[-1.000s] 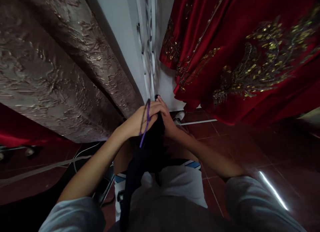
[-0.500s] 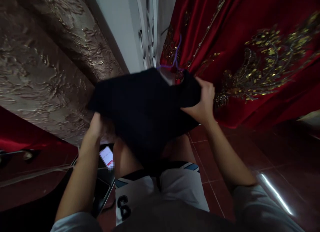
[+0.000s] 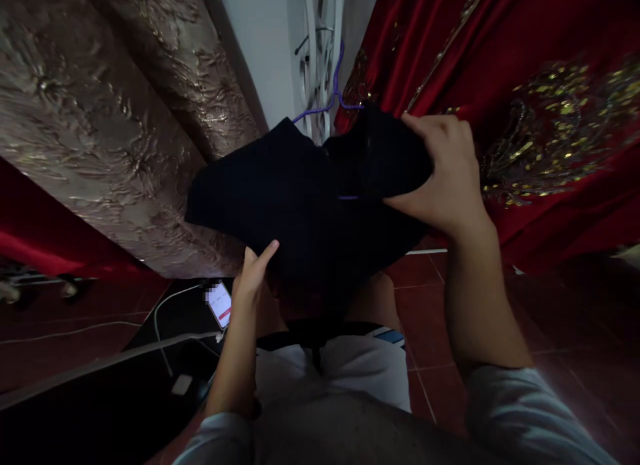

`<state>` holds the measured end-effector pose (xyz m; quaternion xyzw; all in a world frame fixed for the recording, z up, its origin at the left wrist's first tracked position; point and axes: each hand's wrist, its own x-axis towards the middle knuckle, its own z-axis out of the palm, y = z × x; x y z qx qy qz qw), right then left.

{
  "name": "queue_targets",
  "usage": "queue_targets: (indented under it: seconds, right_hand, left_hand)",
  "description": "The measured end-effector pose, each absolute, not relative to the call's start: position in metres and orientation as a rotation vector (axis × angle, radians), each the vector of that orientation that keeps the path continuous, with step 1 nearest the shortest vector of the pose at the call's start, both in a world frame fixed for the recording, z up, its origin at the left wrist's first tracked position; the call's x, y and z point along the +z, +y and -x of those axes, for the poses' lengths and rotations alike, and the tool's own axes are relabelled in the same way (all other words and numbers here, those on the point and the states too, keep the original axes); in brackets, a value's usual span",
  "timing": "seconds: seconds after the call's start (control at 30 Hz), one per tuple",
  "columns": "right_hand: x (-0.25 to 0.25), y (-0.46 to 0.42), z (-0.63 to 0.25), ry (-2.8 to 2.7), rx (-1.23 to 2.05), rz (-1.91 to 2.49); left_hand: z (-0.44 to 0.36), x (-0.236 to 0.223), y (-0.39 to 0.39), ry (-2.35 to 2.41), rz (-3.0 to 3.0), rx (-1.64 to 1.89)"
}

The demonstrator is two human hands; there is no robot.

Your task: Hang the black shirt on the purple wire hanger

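A dark navy shirt [image 3: 300, 198] hangs spread in front of me on a purple hanger [image 3: 316, 111]. The hanger's hook and upper bar rise past the neckline, and a bit of purple shows inside the opening. My left hand [image 3: 253, 275] grips the shirt's lower left part, thumb on top and the other fingers hidden underneath. On the right side, my right hand [image 3: 447, 171] is closed around the shoulder area, its thumb lying along the cloth. The shirt's lower part is lost in shadow above my knees.
Beige textured fabric [image 3: 150, 138] hangs at left and a red curtain [image 3: 540, 25] with gold sequins at right. White metal scrollwork [image 3: 310, 65] stands ahead. A lit phone [image 3: 219, 308], cables and a white adapter [image 3: 181, 384] lie on a black surface [image 3: 100, 391].
The purple hanger shows more fully above the neckline. My left hand has moved right along the shirt's lower edge, its thumb now on top. My right hand has shifted right and up with the cloth.
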<state>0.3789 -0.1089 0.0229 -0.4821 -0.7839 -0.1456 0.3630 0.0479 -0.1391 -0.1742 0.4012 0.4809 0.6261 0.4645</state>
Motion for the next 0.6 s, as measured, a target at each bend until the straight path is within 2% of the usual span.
queue_targets:
  seconds: [0.07, 0.17, 0.3, 0.4, 0.5, 0.6]
  right_hand:
    - [0.009, -0.115, -0.378, -2.068, -0.383, 1.101]
    - [-0.033, -0.125, -0.354, -1.982, -0.194, 0.986]
    - [-0.124, -0.128, -0.298, -1.309, 0.121, 1.144]
    - [-0.183, -0.13, -0.271, -1.042, 0.56, 1.304]
    - [-0.205, -0.15, -0.267, -0.853, 0.907, 1.324]
    - [-0.197, -0.179, -0.271, -0.821, 1.046, 1.322]
  left_hand:
    - [-0.062, -0.172, -0.149, 1.215, -0.905, 1.609]
    - [-0.083, -0.17, -0.165, 1.259, -0.706, 1.627]
    - [-0.102, -0.169, -0.19, 1.216, -0.518, 1.607]
    - [-0.105, -0.171, -0.202, 1.197, -0.545, 1.574]
    - [-0.098, -0.172, -0.203, 1.251, -0.722, 1.605]
    - [-0.093, -0.172, -0.2, 1.384, -1.092, 1.618]
